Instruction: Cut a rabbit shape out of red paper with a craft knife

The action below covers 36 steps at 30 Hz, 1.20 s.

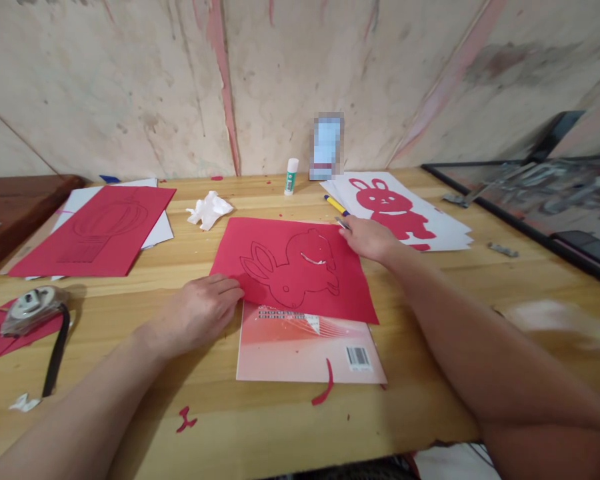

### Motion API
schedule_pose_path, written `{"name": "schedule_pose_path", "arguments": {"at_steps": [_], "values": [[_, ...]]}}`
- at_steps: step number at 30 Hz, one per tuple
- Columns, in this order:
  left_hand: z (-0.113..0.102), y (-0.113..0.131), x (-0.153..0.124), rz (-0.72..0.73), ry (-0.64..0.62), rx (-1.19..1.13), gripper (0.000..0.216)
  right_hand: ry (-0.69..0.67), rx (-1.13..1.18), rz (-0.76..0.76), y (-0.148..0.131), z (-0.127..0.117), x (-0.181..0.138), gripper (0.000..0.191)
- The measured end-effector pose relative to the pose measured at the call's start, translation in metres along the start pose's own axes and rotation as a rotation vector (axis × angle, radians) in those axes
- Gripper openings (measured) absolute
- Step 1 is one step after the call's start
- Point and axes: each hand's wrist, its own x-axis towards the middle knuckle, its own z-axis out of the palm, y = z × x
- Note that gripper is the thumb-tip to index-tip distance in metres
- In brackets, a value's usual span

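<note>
"Right, so where's the sheet we're watching?"

"Dead centre: the red sheet (265,235), lying over a pink booklet (300,360) on the wooden surface (260,423). It carries a rabbit outline (290,277), turned sideways, ears pointing left."

"And the hands?"

"Left hand (200,310) is at the lower left edge of the sheet, fingers curled together. Pressing or pinching? Can't tell from here! Right hand (367,237) is at the upper right edge, fingers closed on a silver-tipped tool (343,224), most of it hidden. Just beside that, a yellow-and-blue stick (336,205)."

"How far along are we, then?"

"Early days, I'd say. One curved slit (313,259) is open inside the outline, pale showing through. The ears, the eye and most of the outer contour look like drawn lines only, so nearly all the cutting seems left."

"Anything finished out there?"

"Oh yes, over on the right! A red paper rabbit (393,203) lies on white sheets (450,230), cut out already, eyes and all. Whether it's glued, I can't tell, but a capped glue stick (291,177) stands nearby."

"And out left?"

"Another red sheet, the lantern drawing (105,227), apparently uncut. Two red scraps lie up front, a curved strip (324,383) and a jagged bit (185,420)."
</note>
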Motion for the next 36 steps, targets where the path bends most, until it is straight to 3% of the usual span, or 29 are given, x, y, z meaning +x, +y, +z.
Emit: {"name": "schedule_pose_path", "arguments": {"at_steps": [8, 20, 29, 33, 36], "values": [[0.011, 0.000, 0.000, -0.024, 0.194, -0.020, 0.019, 0.062, 0.091, 0.100, 0.012, 0.006, 0.012, 0.040], [0.015, 0.009, 0.002, 0.077, 0.170, -0.117, 0.016, 0.126, 0.322, 0.078, 0.024, 0.014, 0.020, 0.035], [0.018, 0.014, 0.006, 0.155, 0.188, -0.107, 0.017, 0.211, 0.218, 0.106, 0.019, 0.004, 0.018, 0.030], [0.021, 0.014, 0.007, 0.172, 0.178, -0.105, 0.017, 0.293, 0.284, -0.056, -0.005, -0.004, -0.008, 0.021], [0.021, 0.014, 0.007, 0.183, 0.155, -0.107, 0.018, 0.217, 0.391, -0.336, -0.034, -0.003, -0.040, 0.020]]}}
